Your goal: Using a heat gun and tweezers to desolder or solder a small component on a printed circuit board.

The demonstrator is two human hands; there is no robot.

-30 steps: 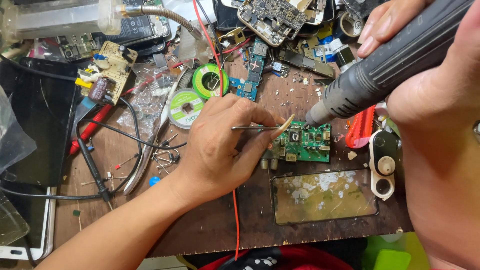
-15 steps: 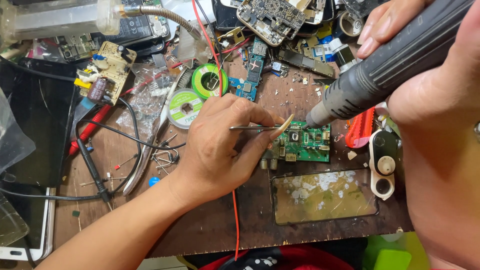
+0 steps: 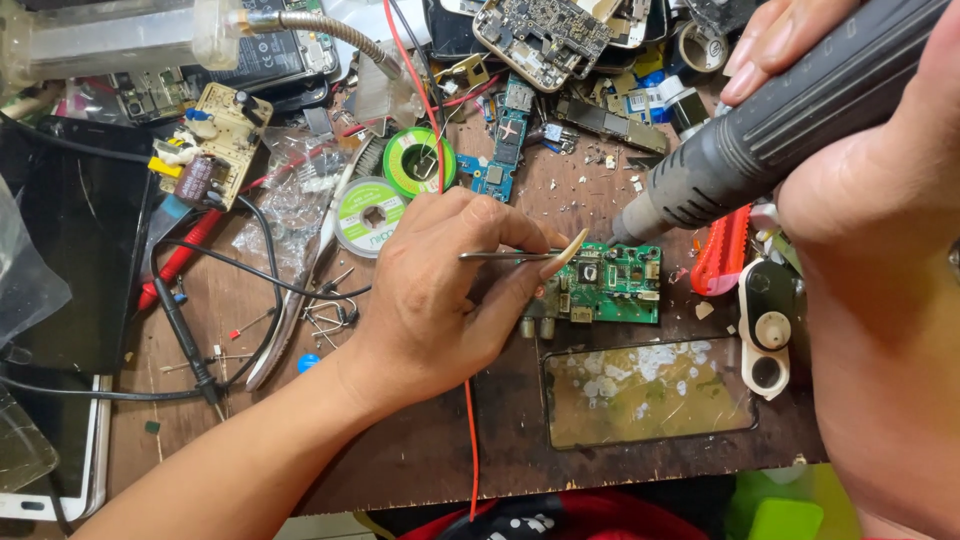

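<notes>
The counter (image 3: 420, 450) is a worn brown wooden top, scratched and dotted with small chips. A green circuit board (image 3: 610, 285) lies near its middle. Just in front of the board lies a cracked phone screen glass (image 3: 650, 392). Left of the board sit two green solder wick spools (image 3: 372, 215), with a tan circuit board (image 3: 215, 135) farther left. Behind the green board lie phone mainboards (image 3: 540, 30) in a heap. Right of it lie a red utility knife (image 3: 722, 252) and a white two-holed part (image 3: 768, 330). A black cable (image 3: 250, 270) curls well to its left.
</notes>
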